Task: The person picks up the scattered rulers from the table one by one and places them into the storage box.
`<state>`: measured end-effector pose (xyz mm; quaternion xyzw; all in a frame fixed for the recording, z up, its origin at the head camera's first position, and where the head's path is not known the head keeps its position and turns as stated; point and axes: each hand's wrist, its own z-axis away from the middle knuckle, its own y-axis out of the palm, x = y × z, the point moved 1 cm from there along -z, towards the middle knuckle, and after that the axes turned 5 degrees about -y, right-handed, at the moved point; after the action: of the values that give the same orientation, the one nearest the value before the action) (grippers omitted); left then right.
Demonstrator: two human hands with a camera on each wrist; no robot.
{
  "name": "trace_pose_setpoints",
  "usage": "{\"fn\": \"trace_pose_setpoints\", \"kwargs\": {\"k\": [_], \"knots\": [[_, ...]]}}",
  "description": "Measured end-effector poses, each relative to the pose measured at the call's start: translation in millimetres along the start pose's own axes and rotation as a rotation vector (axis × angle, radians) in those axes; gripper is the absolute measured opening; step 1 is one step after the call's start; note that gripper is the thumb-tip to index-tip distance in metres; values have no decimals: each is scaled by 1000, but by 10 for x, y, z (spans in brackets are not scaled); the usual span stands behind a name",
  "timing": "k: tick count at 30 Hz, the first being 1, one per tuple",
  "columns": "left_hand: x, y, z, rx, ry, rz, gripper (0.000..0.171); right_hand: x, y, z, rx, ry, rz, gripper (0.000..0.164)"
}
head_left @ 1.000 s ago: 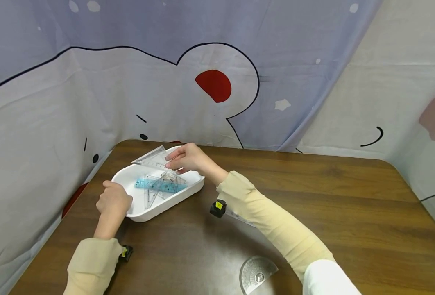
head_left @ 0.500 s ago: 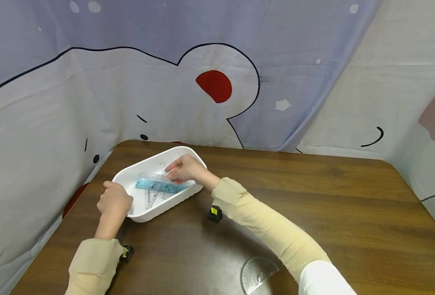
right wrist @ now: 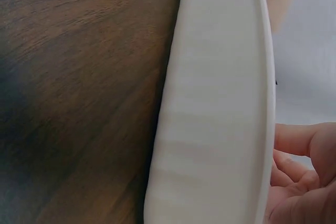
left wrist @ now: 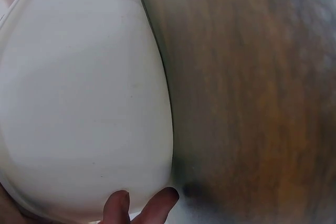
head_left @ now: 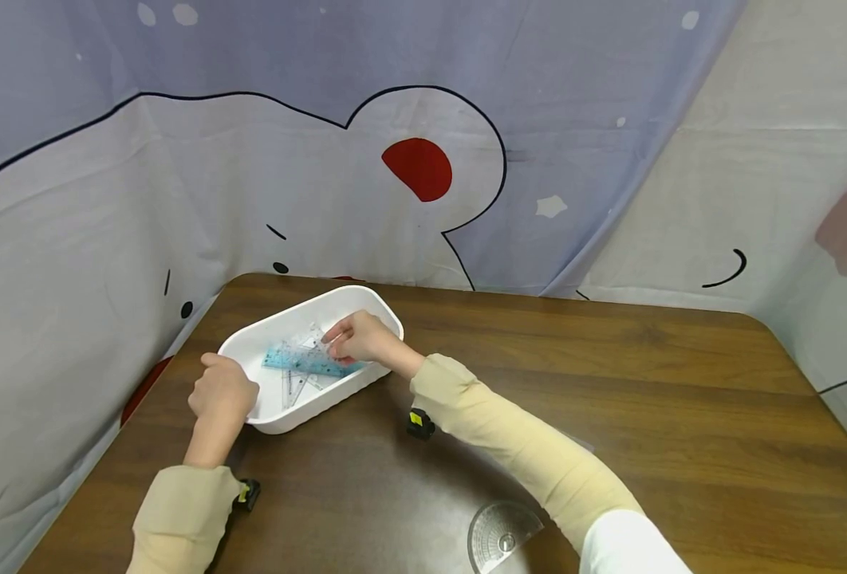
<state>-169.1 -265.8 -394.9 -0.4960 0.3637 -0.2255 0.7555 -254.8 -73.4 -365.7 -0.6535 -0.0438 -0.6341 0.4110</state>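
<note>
My left hand [head_left: 223, 389] grips the near-left end of a white plastic tray [head_left: 301, 413]; two of its fingertips [left wrist: 160, 203] show against the tray's outer wall in the left wrist view. Inside lies a light-blue ruler [head_left: 323, 366], with several clear rulers or set squares crossing it. Over the tray's right half, my right hand [head_left: 357, 338] pinches a clear set square [head_left: 314, 338] low above the blue ruler. In the right wrist view, the tray's side wall [right wrist: 215, 103] hides what those fingers hold.
A clear protractor [head_left: 501, 536] lies on the wooden table [head_left: 682, 399] near the front. Another clear flat piece [head_left: 577, 439] is mostly hidden under the right forearm. Behind the table hangs a patterned cloth [head_left: 287, 175].
My right hand has lowered from above the tray's far rim into the tray, bringing the set square down over the blue ruler. My left hand has stayed on the tray.
</note>
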Motion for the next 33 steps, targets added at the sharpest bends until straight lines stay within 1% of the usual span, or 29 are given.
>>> {"fn": "trace_pose_setpoints", "kwargs": {"k": [4,10,13,17,26,30,33], "knots": [[-5,-8,9,-2,5,1,57,-47,12,-18,1,2,9,24],[0,-9,10,-5,11,2,56,-120,15,-28,14,2,106,27],[6,-10,10,-10,16,4,56,-125,17,-35,13,-11,125,27],[3,-15,15,-6,15,5,57,-126,13,-40,7,-24,120,27],[-2,-22,15,-6,18,3,57,-123,-10,-20,-26,-61,53,28],[-2,-19,13,-5,16,2,57,-117,-41,5,-32,-79,58,25],[-6,-19,11,-6,13,5,57,-91,-81,36,-36,-105,82,25]]}}
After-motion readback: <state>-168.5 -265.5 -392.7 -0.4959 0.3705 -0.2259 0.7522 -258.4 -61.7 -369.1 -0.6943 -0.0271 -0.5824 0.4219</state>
